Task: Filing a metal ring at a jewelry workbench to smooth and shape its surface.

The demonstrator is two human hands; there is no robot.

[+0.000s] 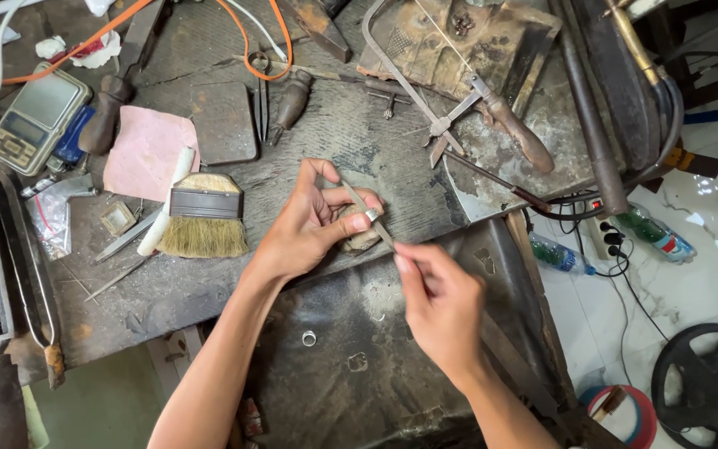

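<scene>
My left hand (313, 220) pinches a small silver ring (371, 215) between thumb and fingertips, braced against a worn wooden bench peg (362, 241). In my right hand (440, 306) is a thin metal file (365, 209), its blade laid slantwise across the ring. Both hands hover over a dark leather catch apron (392, 366) under the bench edge. A second silver ring (309, 337) lies loose on the apron, below the left wrist.
On the scarred workbench (342, 141) lie a flat bristle brush (204, 218), a pink cloth (147, 150), a pocket scale (36, 118), a jeweller's saw frame (446, 91), pliers and wooden-handled tools. Two plastic bottles (654, 233) and a power strip sit on the floor to the right.
</scene>
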